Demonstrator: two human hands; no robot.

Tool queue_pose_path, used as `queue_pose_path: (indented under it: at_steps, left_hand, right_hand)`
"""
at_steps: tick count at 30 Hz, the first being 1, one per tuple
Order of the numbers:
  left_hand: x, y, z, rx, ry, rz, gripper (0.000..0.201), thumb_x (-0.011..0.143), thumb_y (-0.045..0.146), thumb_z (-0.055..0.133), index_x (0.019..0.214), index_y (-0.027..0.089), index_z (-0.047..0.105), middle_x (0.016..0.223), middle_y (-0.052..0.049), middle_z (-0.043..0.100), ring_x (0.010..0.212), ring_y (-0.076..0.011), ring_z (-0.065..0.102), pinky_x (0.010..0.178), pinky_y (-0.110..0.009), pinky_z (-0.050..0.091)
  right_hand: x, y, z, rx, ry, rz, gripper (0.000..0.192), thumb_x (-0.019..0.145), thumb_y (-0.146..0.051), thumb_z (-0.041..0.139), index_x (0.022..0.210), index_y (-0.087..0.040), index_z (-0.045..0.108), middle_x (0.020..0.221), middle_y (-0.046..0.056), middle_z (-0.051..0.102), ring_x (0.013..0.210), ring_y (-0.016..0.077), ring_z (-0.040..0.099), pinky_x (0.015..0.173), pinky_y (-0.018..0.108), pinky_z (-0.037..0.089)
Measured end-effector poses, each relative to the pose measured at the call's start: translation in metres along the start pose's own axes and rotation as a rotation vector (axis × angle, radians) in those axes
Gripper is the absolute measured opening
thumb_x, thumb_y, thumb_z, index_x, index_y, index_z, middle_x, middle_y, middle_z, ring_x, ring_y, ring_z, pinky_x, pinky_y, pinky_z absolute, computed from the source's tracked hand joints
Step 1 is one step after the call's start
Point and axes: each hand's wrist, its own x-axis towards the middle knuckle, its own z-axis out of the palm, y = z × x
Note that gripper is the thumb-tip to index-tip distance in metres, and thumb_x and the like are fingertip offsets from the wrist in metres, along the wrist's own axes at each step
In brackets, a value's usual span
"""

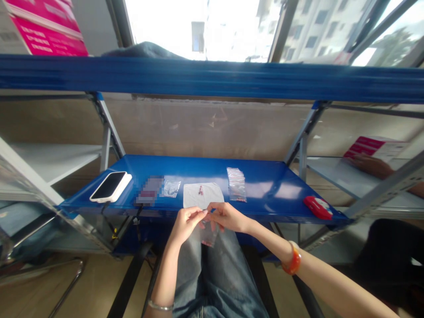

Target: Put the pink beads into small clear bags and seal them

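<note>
Small clear bag (208, 234): thin see-through plastic, soft and slightly crinkled, rectangular. It hangs with its long axis roughly vertical, top edge up at the fingertips, bottom end pointing down toward the lap. It sits just in front of the blue shelf's (271, 185) near edge, over the jeans (215, 278). A few small reddish bits show through its lower part; what they are cannot be told.

Left hand (185, 223): fingers drawn together, thumb and forefinger pinching the bag's top edge from the left. Right hand (228, 216): likewise pinching the top edge from the right, fingertips nearly meeting those of the left. An orange bangle (293, 260) rings the right wrist; a thin silver bracelet (160, 304) rings the left.

On the shelf, smooth painted metal with a glossy sheen: a white sheet (202, 195) with a small red mark, directly behind the hands; a stack of clear bags (236, 184) to the sheet's right; one loose clear bag (171, 187) to its left; a phone (111, 186) in a white case, dark screen up, farther left; a red oval object (318, 207) near the shelf's right end.

Another person's hand (369, 164) rests on the neighbouring shelf beyond the right end.
</note>
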Motion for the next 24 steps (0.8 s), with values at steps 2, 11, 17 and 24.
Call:
queue_pose_path:
  at_steps: [2, 11, 17, 24]
  left_hand:
    - [0.000, 0.001, 0.002, -0.001, -0.015, -0.005, 0.032, 0.080, 0.042, 0.056, 0.069, 0.014, 0.067, 0.058, -0.001, 0.065, 0.054, -0.0149, 0.059, 0.054, -0.021, 0.039]
    - [0.006, -0.005, 0.039, -0.131, 0.006, -0.010, 0.032, 0.078, 0.045, 0.058, 0.074, 0.015, 0.069, 0.071, -0.004, 0.071, 0.049, -0.0156, 0.061, 0.049, -0.023, 0.043]
    - [0.022, -0.020, 0.078, -0.353, 0.080, -0.062, 0.034, 0.070, 0.048, 0.065, 0.075, 0.014, 0.066, 0.058, -0.002, 0.066, 0.048, -0.0174, 0.061, 0.045, -0.026, 0.046]
    - [0.090, -0.020, 0.109, -0.220, 0.095, -0.026, 0.026, 0.079, 0.037, 0.058, 0.085, 0.012, 0.063, 0.069, -0.006, 0.069, 0.059, -0.0180, 0.066, 0.058, -0.028, 0.051]
  right_hand:
    - [-0.007, 0.000, -0.001, 0.041, 0.001, 0.048, 0.032, 0.084, -0.048, 0.050, 0.085, -0.016, 0.053, 0.063, 0.002, 0.067, 0.036, 0.0084, 0.051, 0.038, 0.018, 0.035]
    - [-0.031, 0.016, -0.018, 0.152, 0.077, 0.133, 0.039, 0.078, -0.053, 0.056, 0.084, -0.014, 0.056, 0.063, 0.004, 0.068, 0.045, 0.0135, 0.060, 0.044, 0.023, 0.045]
    - [-0.048, 0.042, -0.037, 0.182, 0.247, 0.084, 0.036, 0.072, -0.046, 0.065, 0.087, -0.014, 0.062, 0.078, 0.006, 0.070, 0.075, 0.0180, 0.067, 0.074, 0.032, 0.050]
    - [-0.033, 0.070, -0.087, 0.104, 0.608, 0.147, 0.036, 0.064, -0.045, 0.066, 0.083, -0.015, 0.059, 0.068, 0.004, 0.066, 0.065, 0.0189, 0.063, 0.063, 0.032, 0.048]
